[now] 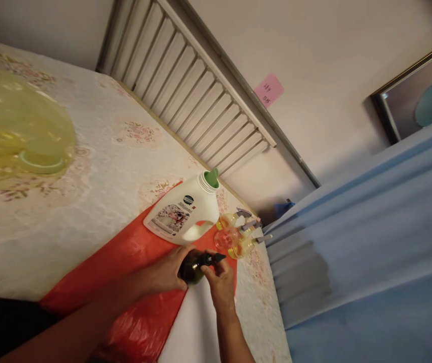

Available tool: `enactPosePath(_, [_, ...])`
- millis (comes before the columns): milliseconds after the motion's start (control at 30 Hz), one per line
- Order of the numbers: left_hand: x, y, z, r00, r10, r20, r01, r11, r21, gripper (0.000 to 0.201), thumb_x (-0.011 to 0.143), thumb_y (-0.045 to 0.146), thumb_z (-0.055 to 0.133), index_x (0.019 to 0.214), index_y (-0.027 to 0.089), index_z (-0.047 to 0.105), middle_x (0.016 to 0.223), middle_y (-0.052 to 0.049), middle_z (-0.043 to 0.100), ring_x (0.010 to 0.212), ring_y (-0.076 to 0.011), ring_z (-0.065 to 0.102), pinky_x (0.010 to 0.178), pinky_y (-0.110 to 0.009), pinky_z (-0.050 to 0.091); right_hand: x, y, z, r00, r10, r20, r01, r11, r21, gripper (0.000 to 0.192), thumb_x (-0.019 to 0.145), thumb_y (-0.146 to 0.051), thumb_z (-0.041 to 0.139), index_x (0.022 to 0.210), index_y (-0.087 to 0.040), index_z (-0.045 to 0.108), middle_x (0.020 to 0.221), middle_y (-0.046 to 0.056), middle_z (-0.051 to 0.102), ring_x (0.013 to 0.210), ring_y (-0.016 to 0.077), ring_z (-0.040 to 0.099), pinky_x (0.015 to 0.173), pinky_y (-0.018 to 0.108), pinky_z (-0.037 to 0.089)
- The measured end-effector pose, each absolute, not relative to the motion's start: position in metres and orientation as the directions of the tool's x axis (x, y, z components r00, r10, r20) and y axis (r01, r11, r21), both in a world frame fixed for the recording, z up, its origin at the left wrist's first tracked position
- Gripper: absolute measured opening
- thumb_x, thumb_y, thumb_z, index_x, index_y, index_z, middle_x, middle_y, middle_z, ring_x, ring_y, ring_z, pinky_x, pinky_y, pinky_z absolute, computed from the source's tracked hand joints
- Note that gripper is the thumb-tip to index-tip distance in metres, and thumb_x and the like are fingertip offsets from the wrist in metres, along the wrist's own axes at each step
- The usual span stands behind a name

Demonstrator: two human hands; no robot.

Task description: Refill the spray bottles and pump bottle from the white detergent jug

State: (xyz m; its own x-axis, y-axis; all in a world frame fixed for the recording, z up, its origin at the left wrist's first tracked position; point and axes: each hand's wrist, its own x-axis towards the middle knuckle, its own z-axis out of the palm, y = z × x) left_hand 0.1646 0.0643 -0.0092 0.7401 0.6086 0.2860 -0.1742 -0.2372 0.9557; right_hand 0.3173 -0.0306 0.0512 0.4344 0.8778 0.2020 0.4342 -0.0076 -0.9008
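My left hand (166, 272) wraps around the body of a small dark bottle (192, 268) that stands on a red plastic sheet (117, 257). My right hand (221, 282) pinches the bottle's black pump top (211, 258). Just beyond them stands a white detergent jug (183, 214) with its cap off and a green spout (211, 177) showing. To the right of the jug stand three small clear spray bottles (238, 234) with grey heads, holding yellow and pink liquid.
The table (106, 146) has a pale floral cloth. A large yellow translucent container (15, 131) sits at the far left. A white slatted panel (196, 96) leans along the wall, near a pink sticky note (268, 89). Blue fabric (370, 237) fills the right side.
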Motion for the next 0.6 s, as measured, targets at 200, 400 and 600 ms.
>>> enactPosePath(200, [0.164,0.065,-0.013,0.73,0.611,0.307,-0.167,-0.276,0.946,0.071,0.054,0.005,0.07,0.121,0.024,0.054,0.12,-0.005,0.062,0.113,-0.0306,0.059,0.096,-0.041,0.048,0.314,-0.025,0.048,0.466,0.831,0.304,0.598,-0.043,-0.8,0.03,0.062,-0.022,0.085,0.087,-0.021,0.068,0.084,0.0,0.07,0.084,0.0222,0.064,0.083,0.034,0.052])
enactPosePath(400, [0.164,0.064,-0.011,0.73,0.615,0.299,-0.168,-0.262,0.95,0.073,0.053,0.004,0.07,0.121,0.025,0.053,0.121,-0.006,0.063,0.115,-0.033,0.058,0.096,-0.043,0.049,0.314,-0.032,0.061,0.313,0.917,0.248,0.523,0.051,-0.851,0.043,0.076,-0.031,0.075,0.117,-0.02,0.068,0.122,0.01,0.07,0.116,0.0274,0.062,0.103,0.041,0.046])
enactPosePath(600, [0.163,0.064,-0.009,0.73,0.613,0.302,-0.168,-0.268,0.949,0.069,0.055,0.006,0.071,0.119,0.025,0.054,0.118,-0.005,0.063,0.111,-0.0307,0.06,0.092,-0.04,0.051,0.316,-0.027,0.058,0.416,0.867,0.275,0.608,-0.041,-0.793,0.024,0.069,-0.027,0.079,0.091,-0.019,0.073,0.087,0.002,0.074,0.083,0.0222,0.066,0.081,0.033,0.052])
